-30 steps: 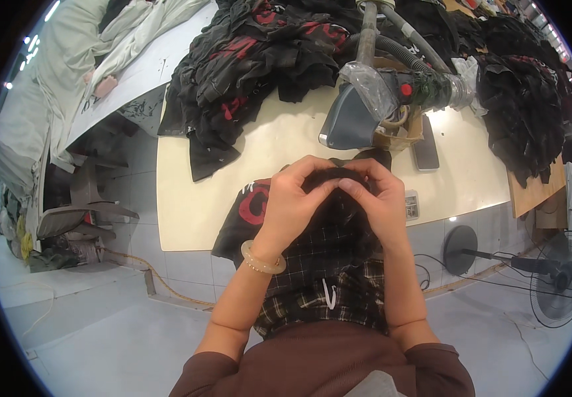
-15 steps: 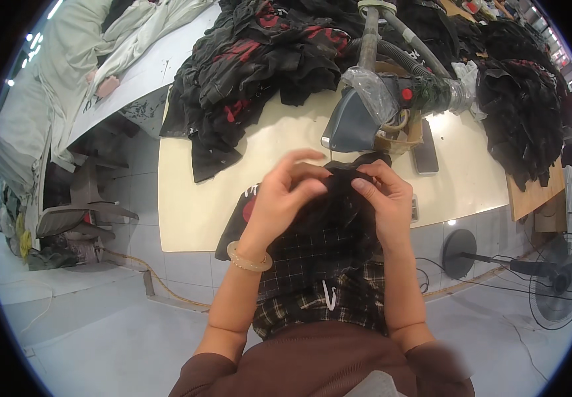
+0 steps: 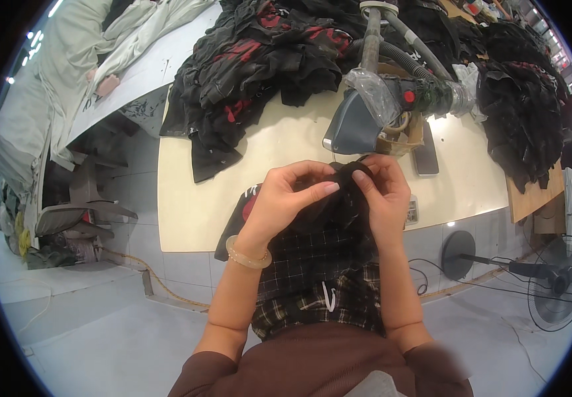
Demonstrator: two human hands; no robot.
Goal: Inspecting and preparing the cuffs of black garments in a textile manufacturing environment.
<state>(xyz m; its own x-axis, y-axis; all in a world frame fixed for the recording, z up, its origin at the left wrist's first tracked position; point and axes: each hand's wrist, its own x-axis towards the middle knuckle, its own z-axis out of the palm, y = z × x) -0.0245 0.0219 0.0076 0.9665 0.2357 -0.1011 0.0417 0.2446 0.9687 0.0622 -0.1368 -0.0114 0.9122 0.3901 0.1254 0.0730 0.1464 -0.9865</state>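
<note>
A black garment (image 3: 339, 205) with thin white grid lines lies over my lap, and its upper part is bunched up at the table's near edge. My left hand (image 3: 292, 192) pinches the gathered black cloth between thumb and fingers from the left. On the right, my right hand (image 3: 386, 188) grips the same cloth, thumb on top and fingers curled behind. Just beyond my hands stands a grey machine head (image 3: 352, 126) with clear plastic wrapped over its arm. Which part of the garment I hold cannot be made out.
Heaps of black clothing with red print (image 3: 253, 73) cover the far part of the pale table (image 3: 193, 212). A dark phone (image 3: 425, 155) and a cardboard box (image 3: 408, 139) sit beside the machine. A fan (image 3: 557, 284) stands at the right, with cables on the floor.
My left fingers have come down and closed on the cloth, where they were raised and spread before. The cloth is bunched tighter between my hands.
</note>
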